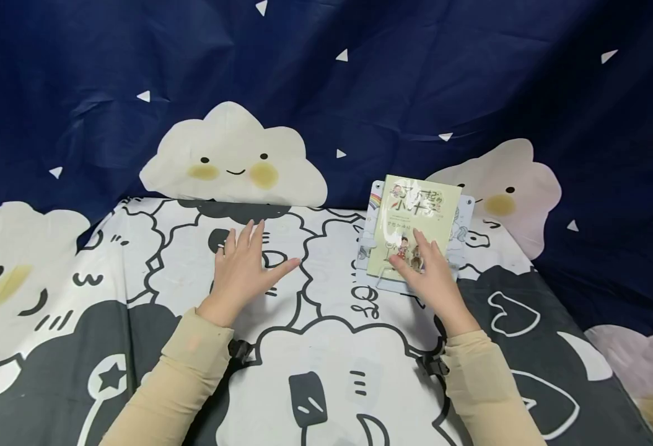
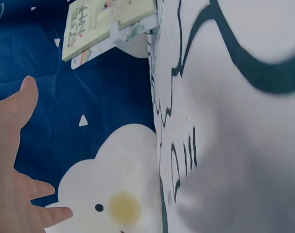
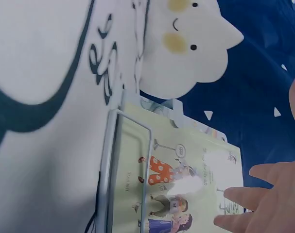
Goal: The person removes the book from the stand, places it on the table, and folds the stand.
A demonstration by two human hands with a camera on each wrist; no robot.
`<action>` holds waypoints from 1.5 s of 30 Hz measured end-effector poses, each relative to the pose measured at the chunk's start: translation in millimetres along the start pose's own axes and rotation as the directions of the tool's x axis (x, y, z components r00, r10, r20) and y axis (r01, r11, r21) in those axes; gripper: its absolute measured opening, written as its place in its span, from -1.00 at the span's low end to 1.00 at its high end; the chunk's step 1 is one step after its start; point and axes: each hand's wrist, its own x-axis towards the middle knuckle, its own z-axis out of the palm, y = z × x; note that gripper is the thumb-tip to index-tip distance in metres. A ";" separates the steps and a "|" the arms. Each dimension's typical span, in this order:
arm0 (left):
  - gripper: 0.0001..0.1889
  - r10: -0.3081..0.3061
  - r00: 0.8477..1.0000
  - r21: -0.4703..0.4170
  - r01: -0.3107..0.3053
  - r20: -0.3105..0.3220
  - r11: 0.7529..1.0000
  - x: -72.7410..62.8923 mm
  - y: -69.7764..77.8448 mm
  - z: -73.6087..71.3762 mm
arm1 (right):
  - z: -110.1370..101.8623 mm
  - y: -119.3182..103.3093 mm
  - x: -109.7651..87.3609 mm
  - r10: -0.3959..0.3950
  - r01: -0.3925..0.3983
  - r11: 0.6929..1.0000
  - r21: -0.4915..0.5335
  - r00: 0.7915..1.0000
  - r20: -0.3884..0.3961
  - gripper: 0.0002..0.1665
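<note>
A pale green children's book leans upright on a light-blue reading stand with a rainbow and unicorn print. In the right wrist view, a wire page holder crosses the front of its cover. My right hand is spread before the book, overlapping its lower right part in the head view, and grips nothing. Well to the left of the book, my left hand hovers above the tablecloth with its fingers spread and holds nothing.
A black-and-white cartoon cloth covers the table. Behind it hangs a dark blue curtain printed with smiling clouds and small white triangles. Dark straps sit by both wrists.
</note>
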 end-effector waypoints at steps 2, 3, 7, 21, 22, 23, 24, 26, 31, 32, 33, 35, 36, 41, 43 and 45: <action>0.12 0.007 1.000 -0.045 -0.008 -0.012 0.999 2.2 3.7 1.8 | -4.4 -0.2 0.0 0.038 -0.038 0.998 0.059 0.999 0.004 0.05; 0.11 0.008 1.000 -0.073 -0.009 -0.015 0.997 3.4 5.7 2.9 | -6.6 0.2 0.2 0.054 -0.054 0.995 0.085 0.999 0.002 0.03; 0.05 0.003 1.000 -0.202 -0.001 0.007 0.979 8.7 15.6 7.0 | -13.7 4.1 0.5 0.080 -0.067 0.973 0.223 0.995 -0.051 -0.06; -0.27 0.041 0.995 -0.549 0.018 0.095 0.836 33.6 63.2 27.8 | -34.5 25.2 20.2 0.253 -0.095 0.812 0.576 0.946 -0.201 -0.14; -0.29 0.041 0.994 -0.568 0.025 0.102 0.823 35.6 66.0 30.3 | -35.4 27.9 21.6 0.269 -0.105 0.806 0.583 0.942 -0.202 -0.14; -0.31 0.040 0.993 -0.585 0.032 0.110 0.811 37.2 68.6 32.5 | -36.0 30.1 22.8 0.286 -0.115 0.797 0.593 0.936 -0.204 -0.13; -0.34 0.040 0.992 -0.598 0.039 0.119 0.800 38.8 71.3 34.6 | -36.6 32.7 23.8 0.302 -0.122 0.786 0.606 0.931 -0.203 -0.14; -0.37 0.041 0.990 -0.626 0.052 0.133 0.778 41.6 76.6 38.6 | -37.2 37.3 25.3 0.335 -0.144 0.768 0.624 0.921 -0.201 -0.14; -0.45 0.060 0.989 -0.687 0.051 0.138 0.725 48.8 90.2 48.5 | -35.7 48.8 28.3 0.404 -0.173 0.720 0.672 0.892 -0.203 -0.17; -0.46 0.065 0.988 -0.703 0.054 0.142 0.709 50.3 92.9 50.7 | -35.2 50.6 28.9 0.412 -0.175 0.715 0.677 0.888 -0.206 -0.18; -0.47 0.070 0.986 -0.719 0.059 0.148 0.692 51.6 95.6 52.6 | -34.8 52.2 29.4 0.419 -0.175 0.711 0.681 0.883 -0.210 -0.19; -0.47 0.075 0.983 -0.754 0.080 0.169 0.651 53.9 100.8 56.4 | -34.2 54.5 30.6 0.436 -0.179 0.695 0.696 0.875 -0.211 -0.22; -0.46 0.078 0.980 -0.771 0.093 0.181 0.630 54.7 103.4 57.9 | -33.9 55.6 31.2 0.443 -0.182 0.688 0.703 0.872 -0.208 -0.23; -0.43 0.104 0.969 -0.824 0.133 0.226 0.551 59.3 113.5 64.8 | -32.3 58.3 33.6 0.461 -0.230 0.696 0.680 0.870 -0.177 -0.22; -0.41 0.110 0.963 -0.830 0.153 0.248 0.537 61.6 116.4 67.8 | -31.2 58.6 34.3 0.459 -0.257 0.721 0.644 0.873 -0.165 -0.22; -0.38 0.104 0.959 -0.824 0.168 0.264 0.541 63.8 119.2 70.6 | -30.2 58.7 35.3 0.456 -0.277 0.736 0.617 0.877 -0.149 -0.21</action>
